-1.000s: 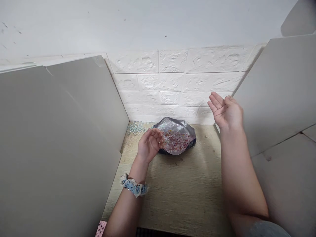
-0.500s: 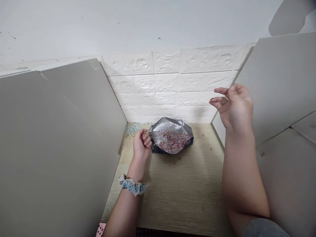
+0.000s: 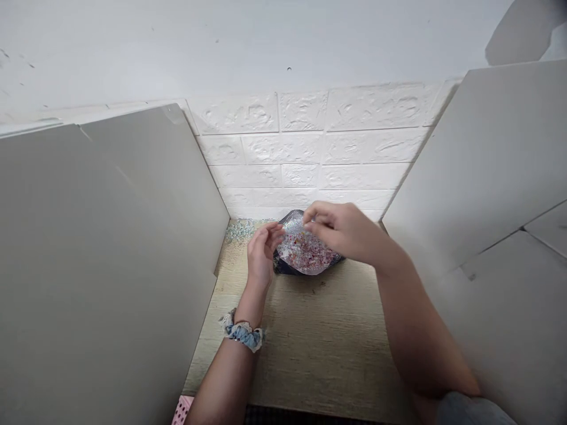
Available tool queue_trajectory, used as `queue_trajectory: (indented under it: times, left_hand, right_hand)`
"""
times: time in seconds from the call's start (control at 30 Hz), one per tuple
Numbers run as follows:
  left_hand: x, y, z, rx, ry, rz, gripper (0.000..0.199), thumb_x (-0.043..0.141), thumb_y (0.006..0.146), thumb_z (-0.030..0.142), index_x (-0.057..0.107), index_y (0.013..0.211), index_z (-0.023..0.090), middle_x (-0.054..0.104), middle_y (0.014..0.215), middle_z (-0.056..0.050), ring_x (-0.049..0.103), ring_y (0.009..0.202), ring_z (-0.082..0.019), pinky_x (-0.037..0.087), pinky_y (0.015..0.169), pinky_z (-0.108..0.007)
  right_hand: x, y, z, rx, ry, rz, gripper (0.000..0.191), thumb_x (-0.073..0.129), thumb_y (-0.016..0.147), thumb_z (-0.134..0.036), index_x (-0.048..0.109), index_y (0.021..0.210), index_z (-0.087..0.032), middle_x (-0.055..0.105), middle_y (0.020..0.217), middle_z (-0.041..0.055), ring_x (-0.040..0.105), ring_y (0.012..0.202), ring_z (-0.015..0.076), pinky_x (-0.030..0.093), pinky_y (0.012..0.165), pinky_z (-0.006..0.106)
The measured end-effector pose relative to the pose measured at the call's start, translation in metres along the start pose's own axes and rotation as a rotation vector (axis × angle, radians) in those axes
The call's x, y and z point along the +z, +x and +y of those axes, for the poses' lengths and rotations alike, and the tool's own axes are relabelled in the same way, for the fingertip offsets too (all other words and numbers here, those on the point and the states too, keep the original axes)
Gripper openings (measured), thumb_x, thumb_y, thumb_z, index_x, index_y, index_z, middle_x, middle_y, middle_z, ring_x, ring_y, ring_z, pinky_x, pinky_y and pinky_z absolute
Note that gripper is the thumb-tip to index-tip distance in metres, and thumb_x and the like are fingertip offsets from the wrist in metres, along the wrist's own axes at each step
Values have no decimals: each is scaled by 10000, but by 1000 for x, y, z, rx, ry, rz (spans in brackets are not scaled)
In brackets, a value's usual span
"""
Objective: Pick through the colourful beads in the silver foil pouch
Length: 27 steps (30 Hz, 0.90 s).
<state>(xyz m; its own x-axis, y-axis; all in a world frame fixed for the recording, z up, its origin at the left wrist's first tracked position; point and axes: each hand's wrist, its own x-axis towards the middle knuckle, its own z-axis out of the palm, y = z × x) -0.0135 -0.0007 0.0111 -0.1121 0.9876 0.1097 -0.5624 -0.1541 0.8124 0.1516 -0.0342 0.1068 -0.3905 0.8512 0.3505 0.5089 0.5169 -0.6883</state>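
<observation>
An open pouch (image 3: 287, 267), dark outside and silvery inside, stands on the table with its mouth facing me. Tiny pink, red and clear beads (image 3: 308, 251) fill its lower part. My left hand (image 3: 260, 257) is at the pouch's left edge, its fingers curled toward the thumb. Over the pouch's upper right side hovers my right hand (image 3: 348, 230), with thumb and fingertips pinched together. Anything between the fingers of either hand is too small to make out. A blue and white scrunchie (image 3: 243, 336) circles my left wrist.
Loose pale-blue beads (image 3: 241, 230) lie in the table's back left corner. Grey panels (image 3: 110, 248) (image 3: 482, 159) wall in both sides. White brick-patterned wall (image 3: 301, 147) closes the back. Something pink with dark dots (image 3: 181, 408) shows at the lower left edge.
My right hand has swung down and left from high beside the right panel to over the pouch. My left hand has shifted slightly right, its fingertips now overlapping the pouch's edge.
</observation>
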Motion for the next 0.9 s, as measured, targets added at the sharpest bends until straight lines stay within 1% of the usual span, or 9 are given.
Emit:
queue_trajectory:
  times: [0.1, 0.17, 0.23, 0.33, 0.4, 0.47, 0.67, 0.8, 0.9]
  left_hand:
    - [3, -5, -1, -140, -51, -212, 318, 647, 666, 434, 678, 835, 167, 677, 852, -59, 614, 809, -153, 468, 730, -265]
    - [2, -7, -2, -199, -47, -309, 363, 662, 647, 485, 685, 815, 164, 653, 708, -38, 598, 685, -139, 473, 676, -269]
    - [1, -7, -2, -215, -4, -369, 361, 689, 635, 474, 690, 808, 157, 547, 522, 13, 531, 534, -107, 458, 598, -253]
    - [-3, -7, -2, -198, 56, -382, 290, 715, 642, 401, 692, 767, 141, 395, 423, 66, 423, 432, -59, 442, 576, -231]
    - [-4, -6, -1, -201, 61, -370, 269, 716, 650, 386, 684, 731, 132, 371, 428, 71, 398, 427, -45, 443, 589, -226]
    - [-5, -6, 0, -212, 51, -370, 259, 721, 648, 369, 682, 732, 127, 357, 433, 73, 395, 432, -44, 440, 582, -219]
    - [-3, -7, 10, -299, -166, -305, 164, 682, 679, 295, 633, 686, 138, 304, 458, 77, 374, 430, -48, 471, 580, -234]
    - [-4, -6, 17, -330, -303, -218, 56, 629, 718, 189, 610, 755, 152, 337, 492, 78, 366, 424, -38, 474, 586, -228]
    - [-5, -5, 20, -308, -342, -151, 88, 613, 721, 143, 592, 803, 167, 414, 529, 75, 402, 429, -35, 484, 606, -235]
  right_hand:
    - [17, 6, 0, 19, -105, -92, 97, 458, 820, -185, 551, 796, -177, 553, 657, -10, 475, 586, 100, 329, 549, 238]
    - [23, 10, 3, 36, -96, -111, 103, 428, 831, -183, 528, 811, -182, 561, 681, -5, 491, 609, 108, 336, 556, 239]
    - [25, 12, 8, 65, -8, -65, 94, 390, 862, -213, 482, 852, -192, 554, 660, -12, 492, 576, 108, 348, 544, 239]
    - [21, 16, 14, 106, 203, 209, 112, 332, 910, -311, 396, 919, -219, 545, 661, -24, 478, 492, 99, 362, 505, 234]
    - [15, 17, 17, 103, 351, 428, 150, 328, 916, -382, 355, 947, -237, 550, 704, -20, 495, 479, 100, 383, 493, 236]
    - [6, 18, 21, 79, 490, 580, 179, 353, 905, -421, 331, 945, -248, 561, 740, -12, 527, 498, 108, 421, 507, 246]
    - [-29, 12, 38, -95, 748, 997, 133, 409, 863, -304, 289, 861, -245, 624, 832, 8, 629, 659, 130, 502, 666, 304]
    - [-51, 6, 48, -108, 793, 1201, 88, 258, 883, -172, 279, 825, -234, 625, 854, 30, 655, 810, 139, 477, 789, 354]
    - [-60, 3, 56, -94, 667, 1278, 135, 214, 886, -143, 286, 815, -233, 596, 853, 16, 646, 803, 127, 449, 824, 363]
